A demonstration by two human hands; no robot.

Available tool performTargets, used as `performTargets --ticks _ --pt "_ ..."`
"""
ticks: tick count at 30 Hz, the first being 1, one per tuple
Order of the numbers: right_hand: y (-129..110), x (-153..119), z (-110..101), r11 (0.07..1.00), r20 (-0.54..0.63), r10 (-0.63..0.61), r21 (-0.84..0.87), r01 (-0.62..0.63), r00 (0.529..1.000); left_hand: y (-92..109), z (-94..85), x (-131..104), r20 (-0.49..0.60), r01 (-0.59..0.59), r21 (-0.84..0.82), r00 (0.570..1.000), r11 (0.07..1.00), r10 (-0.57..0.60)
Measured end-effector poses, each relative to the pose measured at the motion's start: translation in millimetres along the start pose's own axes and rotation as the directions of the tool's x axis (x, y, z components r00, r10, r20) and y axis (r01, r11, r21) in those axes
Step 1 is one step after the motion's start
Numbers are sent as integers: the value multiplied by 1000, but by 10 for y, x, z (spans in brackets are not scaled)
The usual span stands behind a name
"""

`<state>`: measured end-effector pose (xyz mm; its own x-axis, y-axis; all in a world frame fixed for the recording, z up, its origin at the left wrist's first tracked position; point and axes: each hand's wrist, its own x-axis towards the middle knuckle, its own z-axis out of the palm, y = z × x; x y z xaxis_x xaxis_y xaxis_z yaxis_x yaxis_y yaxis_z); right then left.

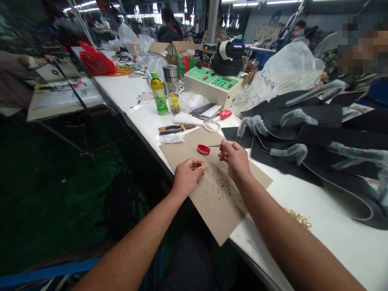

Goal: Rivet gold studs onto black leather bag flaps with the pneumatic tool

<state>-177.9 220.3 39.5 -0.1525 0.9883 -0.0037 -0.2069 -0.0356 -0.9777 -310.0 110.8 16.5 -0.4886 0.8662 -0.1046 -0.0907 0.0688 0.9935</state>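
The left hand (188,176) pinches a small gold piece (203,164), which so slight a grip could drop. At its two o'clock, the right hand (234,158) holds a thin tool (216,145) that could knock the red lid (203,150) at one o'clock. Brushing the cardboard (218,224) could scatter dark bits (223,187) at four o'clock.

Dark green floor (39,161), long white worktable (345,246), bright windows (155,7) and strip lights (245,4) farther back.

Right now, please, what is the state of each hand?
Left hand: closed, pinching a small gold-coloured piece.
Right hand: closed, holding a thin tool.
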Motion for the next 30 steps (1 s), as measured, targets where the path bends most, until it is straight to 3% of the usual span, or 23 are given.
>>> performTargets --ticks 5,9,13,19,30 --pt "-249 -576 -352 997 74 -73 -13 74 995 119 94 -346 54 -15 4 998 1000 15" --pt "-337 -1121 -747 981 36 -127 -143 131 991 119 265 -756 134 6 33 991 999 -10" --pt "-402 -1477 -1011 953 -18 -175 -253 165 984 40 449 -1055 199 33 -36 980 999 -26" --pt "-508 -1662 -1154 910 -63 -220 -373 181 974 15 605 -1216 230 25 -60 973 998 -11" --pt "-538 -1710 -1201 898 -97 -227 -405 170 969 23 635 -1270 213 -76 30 975 997 68"
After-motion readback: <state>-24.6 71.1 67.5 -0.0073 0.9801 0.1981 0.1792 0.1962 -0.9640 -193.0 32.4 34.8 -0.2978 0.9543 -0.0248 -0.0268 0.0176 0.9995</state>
